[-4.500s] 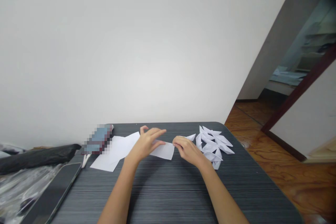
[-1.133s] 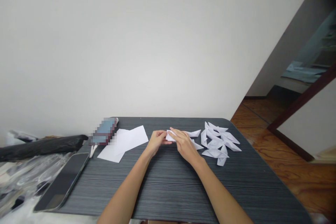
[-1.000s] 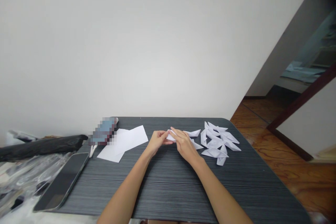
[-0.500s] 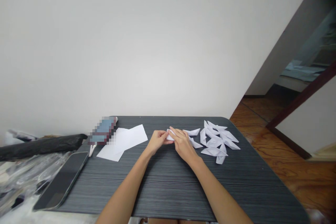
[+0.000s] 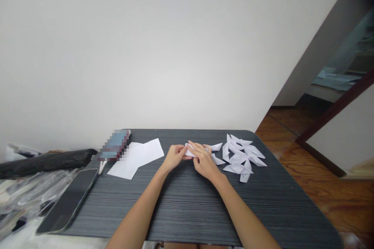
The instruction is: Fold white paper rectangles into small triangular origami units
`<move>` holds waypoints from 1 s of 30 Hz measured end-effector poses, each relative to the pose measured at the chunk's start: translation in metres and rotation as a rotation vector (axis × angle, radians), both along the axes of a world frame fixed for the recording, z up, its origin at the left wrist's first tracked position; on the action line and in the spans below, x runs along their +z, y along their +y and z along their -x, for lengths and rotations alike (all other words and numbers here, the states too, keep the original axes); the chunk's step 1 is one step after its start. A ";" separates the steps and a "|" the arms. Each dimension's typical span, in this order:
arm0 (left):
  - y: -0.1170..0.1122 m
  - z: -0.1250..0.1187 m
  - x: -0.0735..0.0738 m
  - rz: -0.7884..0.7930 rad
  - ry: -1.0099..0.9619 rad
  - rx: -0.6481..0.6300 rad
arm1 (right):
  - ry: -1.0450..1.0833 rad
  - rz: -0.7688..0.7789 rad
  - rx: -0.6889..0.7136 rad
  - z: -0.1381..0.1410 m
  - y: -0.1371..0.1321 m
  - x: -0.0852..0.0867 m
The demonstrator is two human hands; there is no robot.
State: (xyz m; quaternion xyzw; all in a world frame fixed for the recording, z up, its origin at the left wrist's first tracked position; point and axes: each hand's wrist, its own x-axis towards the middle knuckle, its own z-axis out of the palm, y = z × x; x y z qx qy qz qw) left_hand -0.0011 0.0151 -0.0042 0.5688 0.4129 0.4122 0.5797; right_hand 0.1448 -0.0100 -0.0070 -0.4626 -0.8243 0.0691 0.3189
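Observation:
A small folded piece of white paper is between my hands above the middle of the dark table. My left hand pinches its left end with thumb and fingers. Across its top and right side lie the fingers of my right hand, closed on it and covering much of it. Just right of that hand, two folded white paper boats rest on the table, partly hidden by it. Farther right is a loose pile of several similar paper boats.
Flat white paper sheets lie left of my hands, beside a blurred-out blue and red object. A black phone lies at the table's left edge. Plastic-wrapped items and a long black bundle are farther left. A white wall stands behind.
My right fingers have shifted slightly over the folded paper. Both hands stay in nearly the same place, and the other things have not moved.

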 end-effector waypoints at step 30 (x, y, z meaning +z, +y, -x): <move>-0.044 0.010 0.063 -0.837 1.109 -0.371 | 0.377 0.265 0.223 -0.019 -0.014 0.040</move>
